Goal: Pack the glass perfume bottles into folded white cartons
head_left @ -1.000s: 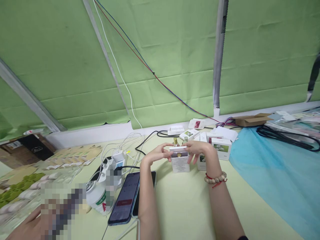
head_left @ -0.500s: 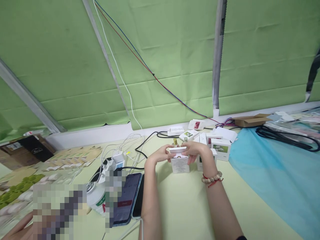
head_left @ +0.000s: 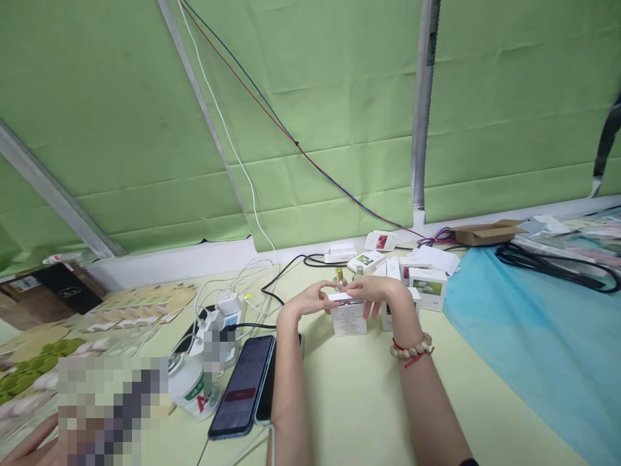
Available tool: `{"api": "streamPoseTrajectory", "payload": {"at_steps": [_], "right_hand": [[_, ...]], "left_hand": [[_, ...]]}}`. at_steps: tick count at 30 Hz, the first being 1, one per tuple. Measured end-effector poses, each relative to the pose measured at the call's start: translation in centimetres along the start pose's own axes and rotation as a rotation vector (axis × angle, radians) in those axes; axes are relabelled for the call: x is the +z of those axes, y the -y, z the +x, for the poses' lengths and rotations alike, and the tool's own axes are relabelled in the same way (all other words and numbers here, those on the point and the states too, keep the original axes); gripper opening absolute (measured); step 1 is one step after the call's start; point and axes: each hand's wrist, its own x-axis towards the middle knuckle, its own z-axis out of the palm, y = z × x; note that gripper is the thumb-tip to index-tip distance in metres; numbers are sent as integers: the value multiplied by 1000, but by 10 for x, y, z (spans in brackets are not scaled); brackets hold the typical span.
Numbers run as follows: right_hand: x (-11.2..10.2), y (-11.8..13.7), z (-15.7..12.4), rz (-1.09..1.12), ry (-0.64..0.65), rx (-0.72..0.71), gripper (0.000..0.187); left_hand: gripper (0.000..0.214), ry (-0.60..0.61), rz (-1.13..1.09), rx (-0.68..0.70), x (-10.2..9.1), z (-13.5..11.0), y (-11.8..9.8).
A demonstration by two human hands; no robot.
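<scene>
A small white printed carton (head_left: 350, 321) stands upright on the table in front of me, its top flap folded nearly flat. My left hand (head_left: 310, 301) pinches the flap's left edge between thumb and fingers. From the other side, my right hand (head_left: 381, 289) presses the flap with thumb and fingertips, while its other fingers hang beside the carton's right wall. Just behind are a glass bottle with a gold cap (head_left: 339, 276) and another with a clear cap (head_left: 359, 271), both partly hidden by my hands. The carton's inside is mostly covered.
More white boxes (head_left: 427, 289) stand and lie behind my right hand. To the left are a phone (head_left: 242, 388), a white bottle (head_left: 194, 386) and a power strip with chargers (head_left: 228, 317). Blue cloth (head_left: 524, 362) covers the right side. Another person's hand (head_left: 33, 446) shows at lower left.
The carton's flap has tipped down from a raised angle to nearly flat under my fingers. My hands have otherwise barely moved.
</scene>
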Motion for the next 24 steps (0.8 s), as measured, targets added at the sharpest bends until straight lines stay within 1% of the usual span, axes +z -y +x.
{"api": "streamPoseTrajectory", "payload": {"at_steps": [2, 3, 7, 12, 15, 16, 18, 20, 21, 24], "right_hand": [[-1, -2, 2, 20, 16, -20, 37], [-2, -4, 3, 38, 22, -31, 37], [-4, -9, 6, 83, 9, -69, 40], [-3, -12, 12, 66, -57, -83, 46], [-2, -11, 14, 62, -96, -81, 44], [-2, -10, 14, 58, -107, -81, 43], [-1, -8, 12, 39, -123, -77, 41], [1, -6, 11, 6, -138, -65, 40], [2, -5, 10, -12, -149, -55, 40], [6, -2, 9, -59, -181, -19, 40]], "left_hand": [[37, 110, -2, 107, -1, -2, 0], [38, 139, -3, 140, -2, -2, 1], [43, 109, 18, 147, -3, 1, 4], [46, 74, 59, 144, -5, -1, 4], [45, 2, 82, 126, -2, -2, 3], [44, -38, 86, 123, 1, -2, 3], [43, -121, 83, 163, 10, -1, 5], [43, -195, 73, 270, 25, 1, 10], [47, -227, 61, 314, 33, 2, 13], [63, -374, 113, 347, 61, 7, 27]]}}
